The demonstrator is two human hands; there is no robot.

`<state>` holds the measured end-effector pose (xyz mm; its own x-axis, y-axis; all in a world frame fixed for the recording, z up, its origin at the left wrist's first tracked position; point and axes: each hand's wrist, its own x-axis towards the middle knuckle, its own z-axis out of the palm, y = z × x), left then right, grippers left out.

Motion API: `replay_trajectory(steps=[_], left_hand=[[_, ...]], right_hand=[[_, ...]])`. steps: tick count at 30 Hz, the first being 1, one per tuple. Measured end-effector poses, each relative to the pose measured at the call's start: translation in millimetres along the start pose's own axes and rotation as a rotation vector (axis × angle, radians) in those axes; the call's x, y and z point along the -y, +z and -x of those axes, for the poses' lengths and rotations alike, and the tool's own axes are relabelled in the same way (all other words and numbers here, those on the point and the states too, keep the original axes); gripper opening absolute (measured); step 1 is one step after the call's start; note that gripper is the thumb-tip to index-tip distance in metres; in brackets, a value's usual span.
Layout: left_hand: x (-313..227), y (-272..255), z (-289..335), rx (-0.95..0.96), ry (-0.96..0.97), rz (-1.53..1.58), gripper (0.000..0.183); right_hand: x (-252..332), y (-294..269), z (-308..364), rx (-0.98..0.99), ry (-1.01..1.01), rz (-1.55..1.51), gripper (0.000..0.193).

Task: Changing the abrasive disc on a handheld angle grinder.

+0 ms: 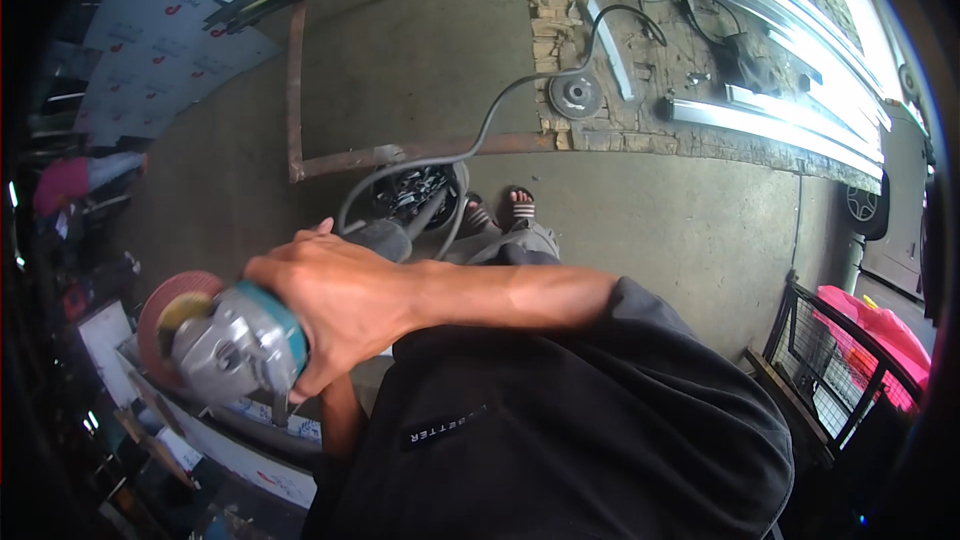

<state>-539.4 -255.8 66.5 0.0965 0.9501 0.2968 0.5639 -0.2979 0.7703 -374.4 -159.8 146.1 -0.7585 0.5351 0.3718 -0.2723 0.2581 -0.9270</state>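
R hand [340,295] clamped on teal-and-silver metal grinder [238,345]; L hand hidden, can't tell fingers. White flat panel [245,461] below grinder; done/left unclear.

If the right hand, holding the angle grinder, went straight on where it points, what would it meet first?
Beyond the angle grinder and its reddish disc, the right hand would probably meet the white panel at the picture's left; depth is unclear, so it might pass above.
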Motion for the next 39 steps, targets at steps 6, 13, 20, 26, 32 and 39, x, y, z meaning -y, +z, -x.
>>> replay_trajectory(steps=[6, 13, 20, 26, 32, 39], left_hand=[[-12, -50, -9, 0.02, 0.074, 0.006, 0.06], [10, -72, 67, -0.202, -0.226, 0.075, 0.057], [134, -166, 65, -0.152, -0.235, 0.233, 0.053], [206, -273, 11, 0.039, -0.116, 0.388, 0.05], [230, -341, -40, 0.265, -0.099, 0.591, 0.047], [222, -324, -100, 0.693, -0.22, 0.878, 0.043]], right_hand=[[39, 7, -39, 0.199, -0.119, -0.112, 0.067], [22, 64, -90, 0.057, -0.176, 0.053, 0.086], [-48, 158, -175, -0.237, 0.04, 0.522, 0.075], [-63, 193, -230, -0.423, -0.043, 0.668, 0.077], [-48, 198, -257, -0.611, -0.261, 0.857, 0.07], [-27, 200, -262, -0.814, -0.51, 0.617, 0.085]])
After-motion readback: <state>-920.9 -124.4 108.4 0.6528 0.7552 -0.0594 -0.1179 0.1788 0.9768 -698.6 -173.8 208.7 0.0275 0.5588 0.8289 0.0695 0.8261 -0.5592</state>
